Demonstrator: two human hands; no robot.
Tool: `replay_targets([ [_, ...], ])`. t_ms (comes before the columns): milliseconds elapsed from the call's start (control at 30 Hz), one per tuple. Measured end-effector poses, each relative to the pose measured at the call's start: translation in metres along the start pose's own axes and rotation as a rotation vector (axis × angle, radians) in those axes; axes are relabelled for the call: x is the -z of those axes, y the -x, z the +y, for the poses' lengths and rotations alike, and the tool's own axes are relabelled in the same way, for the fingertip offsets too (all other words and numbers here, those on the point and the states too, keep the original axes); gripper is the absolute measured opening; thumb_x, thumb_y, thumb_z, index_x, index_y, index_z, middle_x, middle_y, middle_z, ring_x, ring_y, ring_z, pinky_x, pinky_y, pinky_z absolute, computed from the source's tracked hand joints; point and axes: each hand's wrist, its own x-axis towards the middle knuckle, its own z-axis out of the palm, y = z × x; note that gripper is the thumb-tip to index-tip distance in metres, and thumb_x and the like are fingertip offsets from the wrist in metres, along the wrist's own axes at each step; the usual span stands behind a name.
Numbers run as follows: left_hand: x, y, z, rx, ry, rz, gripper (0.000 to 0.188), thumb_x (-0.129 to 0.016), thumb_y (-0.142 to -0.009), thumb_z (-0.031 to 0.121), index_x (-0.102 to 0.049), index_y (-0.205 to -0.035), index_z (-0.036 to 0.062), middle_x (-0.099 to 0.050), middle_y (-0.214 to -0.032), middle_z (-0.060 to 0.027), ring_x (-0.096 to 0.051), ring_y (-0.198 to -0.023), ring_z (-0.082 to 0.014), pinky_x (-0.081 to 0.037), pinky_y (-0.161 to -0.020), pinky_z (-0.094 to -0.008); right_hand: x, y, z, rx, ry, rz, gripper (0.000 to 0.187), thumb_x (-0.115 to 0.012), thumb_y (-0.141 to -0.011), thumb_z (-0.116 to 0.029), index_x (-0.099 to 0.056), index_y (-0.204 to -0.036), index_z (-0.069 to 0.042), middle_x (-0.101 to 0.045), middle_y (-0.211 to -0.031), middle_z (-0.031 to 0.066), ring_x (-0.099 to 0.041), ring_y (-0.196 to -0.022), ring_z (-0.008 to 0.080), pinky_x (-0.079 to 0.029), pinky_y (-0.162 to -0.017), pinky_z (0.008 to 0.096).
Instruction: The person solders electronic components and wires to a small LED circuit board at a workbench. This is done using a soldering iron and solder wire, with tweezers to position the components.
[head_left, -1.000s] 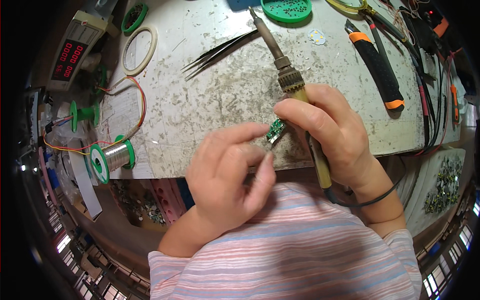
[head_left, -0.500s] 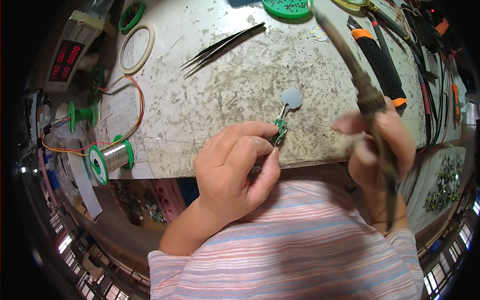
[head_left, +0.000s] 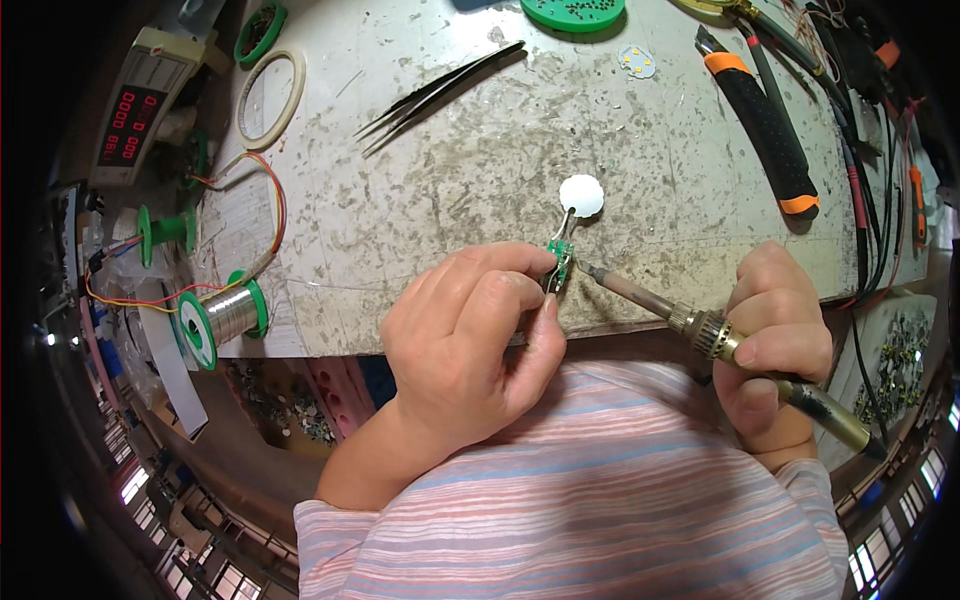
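Observation:
My left hand (head_left: pixel 470 340) pinches a small green circuit board (head_left: pixel 559 262) near the table's front edge. From the board's far end, wires (head_left: pixel 563 224) run to a round white disc (head_left: pixel 581 196) lying on the table. My right hand (head_left: pixel 772 335) is wrapped round the handle of a soldering iron (head_left: pixel 702 328). The iron points left, its tip right beside the board's right edge; whether it touches cannot be made out. Black tweezers (head_left: pixel 440 92) lie farther off on the tabletop.
To the left stand a solder spool (head_left: pixel 228 312), a lit red-digit meter (head_left: pixel 135 110) and a tape ring (head_left: pixel 272 100). A green dish (head_left: pixel 575 12) of small parts sits at the far side. Right lies a black-orange utility knife (head_left: pixel 760 130), near a round LED board (head_left: pixel 637 62).
The soldering iron has swung down from pointing away to pointing left, its tip now at the circuit board. My left hand has stayed nearly still. The disc now looks brighter.

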Motion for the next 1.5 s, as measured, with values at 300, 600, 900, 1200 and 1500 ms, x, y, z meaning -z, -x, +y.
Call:
replay_targets([
  [300,0.0001,-0.0035,0.0004,-0.032,-0.034,-0.005,0.020,-0.067,-0.067,-0.006,-0.054,-0.079,0.0025,-0.068,-0.087,-0.0147,-0.063,-0.068,-0.0260,-0.049,-0.056,-0.0310,-0.0007,-0.0031,-0.0004,0.012,0.034,-0.008,0.030,-0.056,-0.095,-0.037,-0.053,-0.086,-0.009,-0.049,-0.059,0.0009,-0.040,-0.045,0.0155,-0.029,-0.047,0.0322],
  [600,-0.0016,-0.0049,0.0009,-0.033,-0.041,0.000,0.019,-0.067,-0.067,-0.007,-0.055,-0.078,0.0023,-0.067,-0.086,-0.0140,-0.064,-0.067,-0.0243,-0.049,-0.055,-0.0300,-0.0014,-0.0047,-0.0005,0.025,0.043,-0.028,0.030,-0.057,-0.095,-0.036,-0.054,-0.083,-0.008,-0.048,-0.060,0.0005,-0.040,-0.045,0.0160,-0.028,-0.047,0.0319],
  [900,-0.0012,-0.0046,0.0027,-0.027,-0.036,-0.001,0.019,-0.066,-0.067,-0.008,-0.054,-0.079,0.0018,-0.067,-0.087,-0.0148,-0.064,-0.066,-0.0238,-0.049,-0.053,-0.0291,0.0019,-0.0034,-0.0044,0.144,0.179,-0.165,0.034,-0.059,-0.092,-0.041,-0.054,-0.076,-0.012,-0.045,-0.062,-0.0035,-0.042,-0.048,0.0126,-0.033,-0.048,0.0277],
  [1200,-0.0009,-0.0028,0.0042,-0.016,-0.031,0.005,0.020,-0.066,-0.067,-0.009,-0.054,-0.079,0.0013,-0.068,-0.088,-0.0153,-0.064,-0.067,-0.0236,-0.050,-0.053,-0.0287,-0.0003,-0.0025,-0.0036,0.165,0.162,-0.155,0.029,-0.059,-0.093,-0.037,-0.055,-0.082,-0.011,-0.045,-0.062,-0.0032,-0.041,-0.048,0.0124,-0.033,-0.048,0.0276],
  [1500,-0.0003,-0.0040,0.0063,0.003,-0.028,-0.001,0.020,-0.066,-0.068,-0.010,-0.055,-0.079,0.0014,-0.068,-0.087,-0.0149,-0.064,-0.067,-0.0233,-0.050,-0.054,-0.0287,0.0009,-0.0044,-0.0028,0.154,0.131,-0.154,0.032,-0.059,-0.093,-0.040,-0.055,-0.085,-0.010,-0.045,-0.062,-0.0024,-0.042,-0.049,0.0135,-0.033,-0.049,0.0288],
])
